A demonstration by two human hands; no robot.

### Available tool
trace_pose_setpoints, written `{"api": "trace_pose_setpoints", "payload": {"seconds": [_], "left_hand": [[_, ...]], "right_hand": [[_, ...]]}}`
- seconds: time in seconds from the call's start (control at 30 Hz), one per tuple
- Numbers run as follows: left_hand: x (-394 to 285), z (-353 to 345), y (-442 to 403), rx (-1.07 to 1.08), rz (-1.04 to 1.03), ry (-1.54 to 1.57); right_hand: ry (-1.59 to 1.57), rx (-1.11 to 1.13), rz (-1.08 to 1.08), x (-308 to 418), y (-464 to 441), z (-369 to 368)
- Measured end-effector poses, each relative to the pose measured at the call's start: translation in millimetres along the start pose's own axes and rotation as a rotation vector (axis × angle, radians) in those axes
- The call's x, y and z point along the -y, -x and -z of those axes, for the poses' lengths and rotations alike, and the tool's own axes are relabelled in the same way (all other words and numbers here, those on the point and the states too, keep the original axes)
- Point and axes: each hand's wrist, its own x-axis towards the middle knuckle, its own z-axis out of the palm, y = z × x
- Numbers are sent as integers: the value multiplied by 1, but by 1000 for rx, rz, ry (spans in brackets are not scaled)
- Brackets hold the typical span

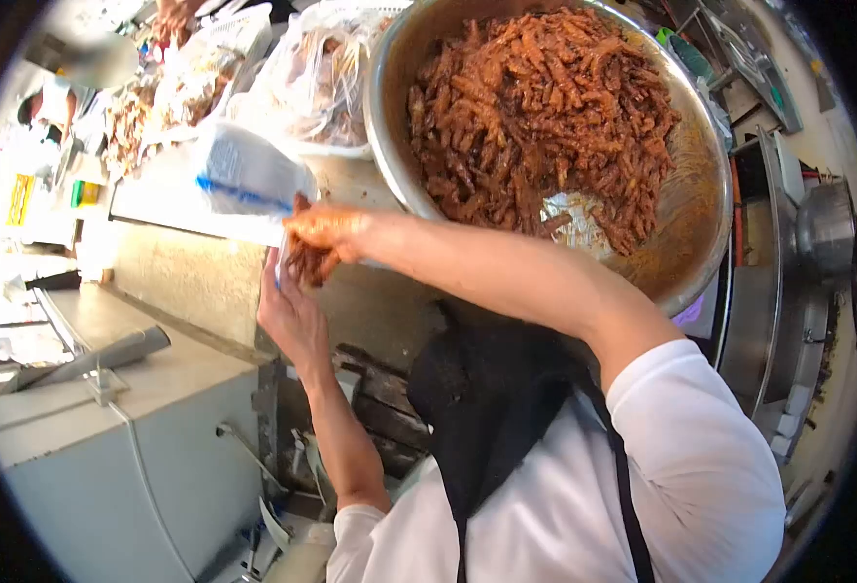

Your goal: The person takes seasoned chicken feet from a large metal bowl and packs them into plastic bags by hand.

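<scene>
Brown, sauce-coated chicken feet (535, 107) fill much of a wide metal bowl (705, 228), and a patch of its bottom shows through. My right hand (329, 231) reaches left past the bowl's rim, its fingers closed around a few sauced chicken feet (304, 264). Just below it, my left hand (292, 316) is raised with fingers curled up against a pale edge beneath the chicken feet. What that pale thing is, I cannot make out. Close beyond both hands lies a whitish plastic pack (249, 173) with a blue stripe.
Plastic-covered trays of food (317, 73) stand behind the pack. A grey-white cabinet (127, 466) is at the lower left, with a grey pipe (108, 358) on top. Metal sinks or pans (822, 228) line the right side. Another person's hand (174, 19) shows at the top left.
</scene>
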Motion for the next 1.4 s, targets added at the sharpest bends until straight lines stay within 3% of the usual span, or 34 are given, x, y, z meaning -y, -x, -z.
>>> {"api": "trace_pose_setpoints", "payload": {"seconds": [0.03, 0.1, 0.13, 0.17, 0.27, 0.37, 0.4, 0.47, 0.53, 0.63, 0.7, 0.73, 0.77, 0.8, 0.87, 0.9, 0.93, 1.0, 1.03, 1.07, 1.1, 1.13, 1.17, 1.23, 1.33, 1.4], "left_hand": [[-3, -1, -9, 19, 5, -20], [-17, 11, -19, 63, 49, -83], [-35, 16, -26, 89, 184, -44], [-36, 16, -29, 82, 139, -80], [-41, 10, -39, 74, -25, -77], [-81, 13, -47, 163, 123, 27], [-83, 1, -59, 52, -31, 150], [-87, -26, -107, 51, -272, 12], [-115, -47, -144, 120, -267, 23], [-84, -85, -260, -87, -725, -261], [-93, -86, -312, -149, -680, 31], [-143, -69, -280, -126, -440, -61], [-141, -77, -276, -107, -573, 207], [-125, -81, -292, -118, -447, -140], [-65, -114, -289, 91, -368, -261], [-39, -132, -276, 178, -292, -359], [-2, -151, -268, 176, -401, -378], [24, -160, -240, 208, -450, -393], [11, -161, -230, 253, -320, -365], [-12, -151, -214, 300, -185, -345], [-31, -138, -200, 341, -46, -329], [-40, -129, -192, 295, -105, -270], [-41, -121, -191, 311, -93, -161], [-49, -99, -189, 291, -91, -63], [-50, -54, -176, 178, -64, 317], [-61, -30, -162, 114, -44, 333]], "right_hand": [[31, 25, 32, 4, 5, 0], [0, 189, 358, -7, 12, 22], [-11, 173, 267, 9, 20, 22], [-14, 156, 187, 24, 30, 24], [29, 109, 290, 26, 28, 46], [6, 6, 360, 55, 80, 48], [-45, -49, 427, 61, 89, 50], [-110, -124, 563, 76, 119, 53], [-127, -223, 650, 90, 155, 74], [13, -401, 746, 88, 199, 133], [380, -668, 603, 82, 235, 185], [482, -727, 493, 75, 256, 211], [705, -810, 338, 64, 269, 253], [1001, -842, 222, 54, 294, 278], [1476, -749, -81, 23, 328, 346], [1615, -684, -341, 8, 343, 367], [1471, -685, -562, 8, 358, 372], [1731, -753, -430, -24, 372, 415], [1864, -777, -357, -47, 369, 445], [1591, -700, -387, -77, 357, 473], [1505, -588, -675, -65, 339, 437], [1266, -637, -698, -74, 325, 428], [1271, -469, -581, -77, 318, 407], [569, -502, -370, -82, 326, 374], [572, -762, -583, -55, 352, 406], [647, -1155, -490, -51, 370, 440]]}}
